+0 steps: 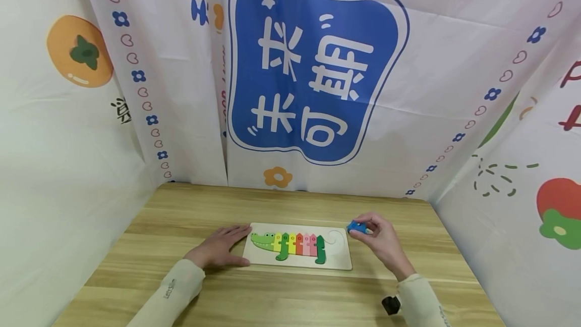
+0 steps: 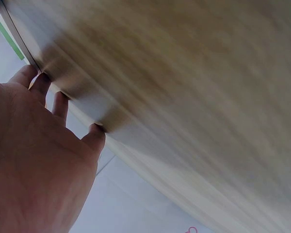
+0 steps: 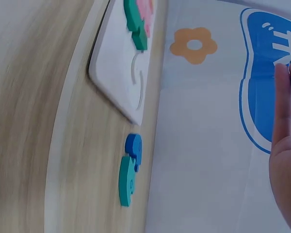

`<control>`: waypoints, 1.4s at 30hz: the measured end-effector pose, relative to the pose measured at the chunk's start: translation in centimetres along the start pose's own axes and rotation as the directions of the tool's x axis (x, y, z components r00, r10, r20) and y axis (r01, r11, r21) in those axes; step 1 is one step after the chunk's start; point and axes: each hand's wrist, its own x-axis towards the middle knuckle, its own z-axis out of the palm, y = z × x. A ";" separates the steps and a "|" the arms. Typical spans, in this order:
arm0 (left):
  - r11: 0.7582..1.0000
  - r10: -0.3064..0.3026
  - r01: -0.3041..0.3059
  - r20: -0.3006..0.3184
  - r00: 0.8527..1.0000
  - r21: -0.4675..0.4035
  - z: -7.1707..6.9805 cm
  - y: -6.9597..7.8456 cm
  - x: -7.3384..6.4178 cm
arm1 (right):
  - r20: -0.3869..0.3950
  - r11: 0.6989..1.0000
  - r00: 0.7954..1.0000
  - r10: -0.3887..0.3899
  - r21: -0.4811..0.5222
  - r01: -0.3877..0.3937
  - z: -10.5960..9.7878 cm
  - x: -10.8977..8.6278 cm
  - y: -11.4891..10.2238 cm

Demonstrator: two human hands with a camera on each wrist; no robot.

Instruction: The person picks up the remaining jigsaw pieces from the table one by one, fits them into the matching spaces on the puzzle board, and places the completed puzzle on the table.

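Observation:
A pale wooden board lies on the table with a crocodile puzzle on it. The green head and several coloured body pieces sit in place, and a curled tail outline shows bare at the right end. My left hand rests at the board's left edge, fingers and thumb spread to its two corners. Above the board's right end, my right hand pinches a small blue puzzle piece between thumb and fingers. In the right wrist view, a blue curled piece and a teal piece lie beside the board's corner.
The wooden table has printed white curtains behind it and on both sides. A small black object shows beside the right sleeve.

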 end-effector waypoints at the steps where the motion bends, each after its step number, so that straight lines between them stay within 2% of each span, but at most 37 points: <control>1: 1.000 -0.003 0.003 0.003 1.000 -0.004 0.0 0.0 0.0 | 0.004 0.999 1.000 0.005 0.034 -0.005 0.1 0.0 0.0; 6: 1.000 -0.008 0.008 0.006 1.000 -0.001 -0.1 0.0 0.2 | 0.032 0.987 0.999 0.044 0.151 -0.048 0.1 0.1 -0.1; 11: 1.000 -0.020 0.021 0.011 1.000 -0.011 -0.1 0.1 0.2 | 0.045 0.985 0.997 0.063 0.155 -0.070 0.1 0.1 0.0; 13: 1.000 -0.023 0.024 0.014 1.000 -0.011 -0.1 0.1 0.1 | 0.027 0.984 0.997 0.078 0.158 -0.082 0.3 0.1 0.0; 16: 1.000 -0.018 0.018 0.010 1.000 -0.009 0.0 0.1 0.0 | -0.039 0.987 0.994 0.106 0.123 -0.101 0.5 0.1 0.1; 21: 1.000 -0.018 0.018 0.010 1.000 -0.015 -0.1 0.2 0.0 | -0.105 0.994 0.990 0.097 0.051 -0.092 0.7 0.1 0.2; 33: 1.000 -0.015 0.016 0.012 1.000 -0.017 0.0 0.3 -0.2 | -0.015 0.974 0.992 0.126 0.190 -0.121 1.8 0.5 0.6; 42: 1.000 -0.008 0.008 0.003 1.000 -0.013 -0.2 0.3 -0.2 | 0.006 0.987 0.995 0.103 0.124 -0.103 2.2 0.5 0.5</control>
